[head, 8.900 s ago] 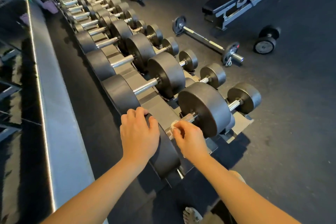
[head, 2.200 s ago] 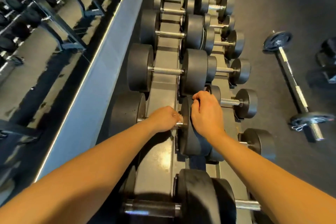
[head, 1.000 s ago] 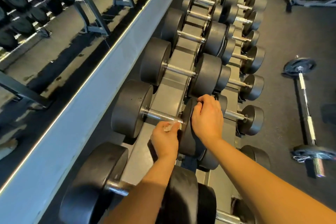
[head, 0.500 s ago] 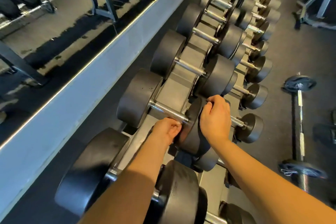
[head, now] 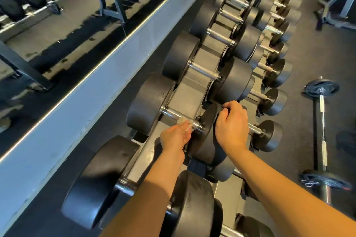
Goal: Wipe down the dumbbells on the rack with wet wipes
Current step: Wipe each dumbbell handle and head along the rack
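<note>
this was a gym: a long rack (head: 185, 98) of black dumbbells (head: 235, 81), a plated barbell (head: 321, 113) on the dark floor (head: 317, 54), a wall mirror (head: 57, 25).

Bare left hand (head: 176, 136), bare right hand (head: 231, 127), bare forearms (head: 279, 184)

left hand (head: 176, 137) pinches wet wipe (head: 185, 123) against dumbbell handle (head: 171, 114). right hand (head: 232, 127), just beside it, grips near head (head: 204, 132). 1 barbell (head: 322, 131) lies on the floor (head: 317, 54), well right of the right hand.
</note>
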### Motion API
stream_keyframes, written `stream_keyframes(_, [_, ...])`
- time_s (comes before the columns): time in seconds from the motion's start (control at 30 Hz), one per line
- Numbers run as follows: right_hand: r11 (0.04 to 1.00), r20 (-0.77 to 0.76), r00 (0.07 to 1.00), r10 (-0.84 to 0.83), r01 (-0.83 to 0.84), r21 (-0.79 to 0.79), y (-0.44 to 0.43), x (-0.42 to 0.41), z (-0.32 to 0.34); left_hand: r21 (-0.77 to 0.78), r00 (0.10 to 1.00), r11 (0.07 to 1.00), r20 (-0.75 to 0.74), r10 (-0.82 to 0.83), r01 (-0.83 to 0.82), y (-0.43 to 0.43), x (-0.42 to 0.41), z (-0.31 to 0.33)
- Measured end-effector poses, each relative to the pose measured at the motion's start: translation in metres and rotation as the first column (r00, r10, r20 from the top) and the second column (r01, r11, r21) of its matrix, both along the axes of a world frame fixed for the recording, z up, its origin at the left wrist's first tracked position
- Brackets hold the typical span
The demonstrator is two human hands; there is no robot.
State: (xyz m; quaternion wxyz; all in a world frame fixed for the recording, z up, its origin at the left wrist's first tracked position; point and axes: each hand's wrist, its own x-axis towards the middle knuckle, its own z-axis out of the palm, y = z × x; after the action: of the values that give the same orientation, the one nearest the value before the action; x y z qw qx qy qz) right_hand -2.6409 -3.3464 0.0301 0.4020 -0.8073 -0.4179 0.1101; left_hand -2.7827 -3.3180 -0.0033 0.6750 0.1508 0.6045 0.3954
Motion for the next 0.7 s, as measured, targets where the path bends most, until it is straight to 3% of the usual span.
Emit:
stream_keyframes(0.03, [1.000, -0.004, 1.000, -0.003, 0.003, 0.000, 0.000, 0.000, 0.000, 0.033, 0.995, 0.995, 0.000, 0.096, -0.096, 0.004, 0.000, 0.004])
stream_keyframes(0.1, [1.000, -0.001, 1.000, -0.002, 0.002, -0.007, 0.000, -0.001, 0.001, 0.146, 0.969, 0.976, -0.166, 0.186, -0.162, 0.011, 0.004, 0.007])
stream_keyframes(0.17, [1.000, -0.001, 1.000, 0.001, -0.001, -0.011, 0.000, -0.001, 0.001, 0.247, 0.915, 0.964, -0.360, 0.180, -0.093, 0.007, 0.016, 0.008])
stream_keyframes(0.23, [1.000, -0.006, 1.000, -0.004, 0.003, -0.009, 0.000, -0.001, 0.001, 0.232, 0.891, 0.973, -0.445, 0.085, 0.023, -0.006, 0.033, 0.004])
stream_keyframes(0.3, [1.000, 0.001, 1.000, -0.011, 0.011, -0.008, 0.000, -0.001, 0.001, 0.139, 0.896, 0.985, -0.443, -0.032, 0.104, -0.015, 0.042, 0.006])
stream_keyframes(0.37, [1.000, 0.010, 1.000, -0.010, 0.010, -0.013, 0.001, -0.001, 0.001, 0.118, 0.891, 0.989, -0.453, -0.027, 0.090, -0.008, 0.034, 0.010])
stream_keyframes(0.5, [1.000, -0.004, 1.000, 0.000, 0.000, -0.015, 0.000, 0.000, 0.003, 0.243, 0.883, 0.955, -0.393, 0.256, -0.169, 0.015, 0.010, 0.009])
stream_keyframes(0.57, [1.000, -0.001, 1.000, 0.003, -0.003, -0.022, 0.000, -0.001, 0.003, 0.197, 0.892, 0.940, -0.309, 0.329, -0.278, 0.010, 0.019, 0.008])
stream_keyframes(0.63, [1.000, 0.002, 1.000, 0.000, 0.000, -0.022, -0.001, -0.001, 0.003, 0.127, 0.926, 0.963, -0.267, 0.265, -0.239, 0.003, 0.032, 0.002])
stream_keyframes(0.7, [1.000, 0.005, 1.000, -0.001, 0.001, -0.024, 0.000, 0.000, 0.004, 0.026, 0.976, 0.997, -0.206, 0.075, -0.071, -0.003, 0.034, 0.000])
